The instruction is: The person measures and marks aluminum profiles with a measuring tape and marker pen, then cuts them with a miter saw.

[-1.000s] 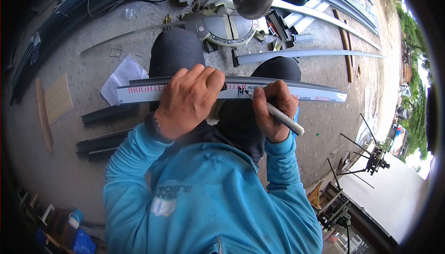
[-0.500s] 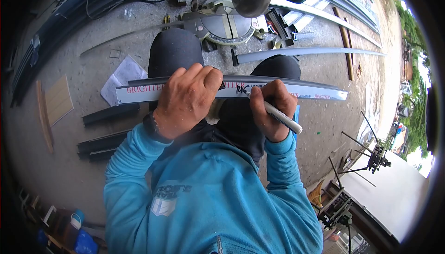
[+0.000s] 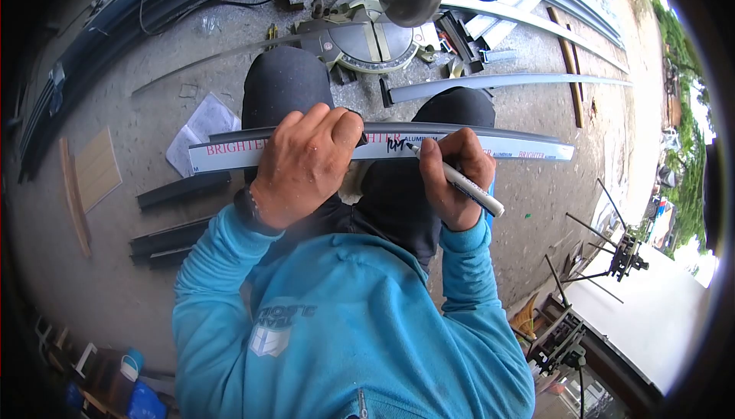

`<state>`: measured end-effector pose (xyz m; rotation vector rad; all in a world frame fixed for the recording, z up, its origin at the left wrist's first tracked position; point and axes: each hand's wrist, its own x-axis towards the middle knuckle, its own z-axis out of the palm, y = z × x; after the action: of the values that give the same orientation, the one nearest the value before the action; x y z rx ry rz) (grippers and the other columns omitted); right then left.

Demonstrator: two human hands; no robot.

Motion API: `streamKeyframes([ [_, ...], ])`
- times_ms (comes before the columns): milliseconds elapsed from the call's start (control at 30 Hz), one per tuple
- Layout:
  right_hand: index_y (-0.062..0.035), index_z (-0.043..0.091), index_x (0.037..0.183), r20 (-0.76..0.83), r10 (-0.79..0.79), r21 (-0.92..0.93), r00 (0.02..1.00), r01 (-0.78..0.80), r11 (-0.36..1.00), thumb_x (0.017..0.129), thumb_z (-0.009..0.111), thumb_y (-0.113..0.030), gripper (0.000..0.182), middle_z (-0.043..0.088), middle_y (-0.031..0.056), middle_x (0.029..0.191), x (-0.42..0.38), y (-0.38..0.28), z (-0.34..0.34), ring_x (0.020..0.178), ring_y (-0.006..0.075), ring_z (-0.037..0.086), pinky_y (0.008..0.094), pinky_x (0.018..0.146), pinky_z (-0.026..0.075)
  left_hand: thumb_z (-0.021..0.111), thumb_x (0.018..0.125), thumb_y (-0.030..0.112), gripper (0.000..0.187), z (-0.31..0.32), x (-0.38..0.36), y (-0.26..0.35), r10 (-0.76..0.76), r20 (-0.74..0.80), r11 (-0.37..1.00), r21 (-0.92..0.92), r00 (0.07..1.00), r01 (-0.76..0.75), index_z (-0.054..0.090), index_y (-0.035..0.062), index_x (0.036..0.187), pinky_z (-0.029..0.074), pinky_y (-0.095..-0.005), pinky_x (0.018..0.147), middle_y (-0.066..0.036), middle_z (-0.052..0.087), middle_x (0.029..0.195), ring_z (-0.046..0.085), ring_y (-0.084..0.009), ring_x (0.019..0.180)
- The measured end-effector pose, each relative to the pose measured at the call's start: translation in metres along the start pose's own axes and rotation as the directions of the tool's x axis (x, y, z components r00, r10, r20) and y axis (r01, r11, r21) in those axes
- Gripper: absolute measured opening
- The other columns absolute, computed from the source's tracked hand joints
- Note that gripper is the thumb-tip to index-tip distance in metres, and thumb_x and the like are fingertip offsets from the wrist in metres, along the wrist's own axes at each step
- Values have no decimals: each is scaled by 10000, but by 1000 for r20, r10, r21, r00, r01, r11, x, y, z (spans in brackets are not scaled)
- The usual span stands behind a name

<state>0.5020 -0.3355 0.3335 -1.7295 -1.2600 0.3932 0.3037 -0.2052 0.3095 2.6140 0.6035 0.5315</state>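
Across my thighs lies a long aluminum profile [image 3: 528,149], its white film printed with red "BRIGHTER" lettering. My left hand [image 3: 306,155] is closed over it left of the middle. A small black piece, perhaps a marker cap, shows at that hand's index finger, mostly hidden. Pinched in my right hand [image 3: 462,178] is a white marker [image 3: 476,191], its tip touching the film or just above it. Black handwritten strokes [image 3: 396,146] stand on the film left of the tip.
Beyond my knees stands a miter saw [image 3: 375,44] among metal offcuts. A creased paper sheet [image 3: 203,124] and dark profiles [image 3: 184,189] lie on the floor at left. More long profiles [image 3: 566,13] lie at upper right, with wooden strips [image 3: 568,67] under some.
Another black stroke has been added to the writing, and my right hand with the marker has moved slightly right. My left hand keeps its hold on the profile.
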Motion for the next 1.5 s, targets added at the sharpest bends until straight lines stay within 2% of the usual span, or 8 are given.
streamKeyframes([
  [267,-42,558,771,-109,-7,18,994,9,1000,918,757,-56,248,613,40,605,-1,11,-11,537,61,542,249,518,439,824,662,2,443,0,0,-1,2,5,1000,8,1000,-2,569,53,1020,437,-410,683,-76,574,901,605,-269,836],
  [400,-44,569,767,-59,45,26,997,-44,999,913,769,-64,248,622,41,610,-2,9,-12,537,66,556,251,510,443,829,663,-3,442,-1,3,1,9,-34,1000,-16,999,-9,565,56,1012,437,-418,674,-81,567,886,607,-276,816],
  [833,-38,562,769,5,-57,-3,998,57,998,909,775,-53,256,644,53,637,-3,10,-13,542,72,576,258,506,451,841,658,-11,459,-1,4,3,12,-58,1000,21,998,-10,550,55,1006,426,-406,658,-85,563,842,599,-272,786],
  [1033,-35,559,795,-145,73,146,987,-51,988,945,765,-108,265,645,28,624,-1,22,-27,566,44,563,225,514,421,850,660,3,458,-1,3,3,13,-45,1000,20,999,-12,547,60,998,413,-413,649,-79,560,835,589,-280,765],
  [1167,-42,555,766,-54,70,133,996,-62,989,945,755,-97,273,654,36,625,1,33,-48,561,49,569,219,517,421,856,667,15,454,-2,5,4,3,-43,1000,23,999,-2,547,61,996,418,-418,655,-80,561,838,591,-290,760],
  [1200,-46,559,757,-33,29,54,999,-27,998,939,763,-100,279,655,41,622,1,36,-48,560,57,582,221,516,428,857,669,17,454,-2,6,4,5,-44,1000,16,999,-5,547,62,997,421,-418,658,-81,560,839,592,-291,763],
  [1333,-47,558,750,-81,66,80,995,-59,995,923,785,-102,290,649,38,617,1,31,-41,561,67,594,235,504,435,862,678,24,453,-2,6,5,8,-44,1000,9,999,-8,548,64,1002,429,-418,668,-81,559,843,600,-291,771],
  [1500,-53,547,746,-15,44,0,999,-44,999,926,779,-96,296,645,45,617,-1,35,-46,552,65,590,237,501,437,865,679,27,456,-2,6,6,4,-31,1000,23,1000,-3,551,64,1007,427,-417,665,-80,559,847,598,-288,766],
])
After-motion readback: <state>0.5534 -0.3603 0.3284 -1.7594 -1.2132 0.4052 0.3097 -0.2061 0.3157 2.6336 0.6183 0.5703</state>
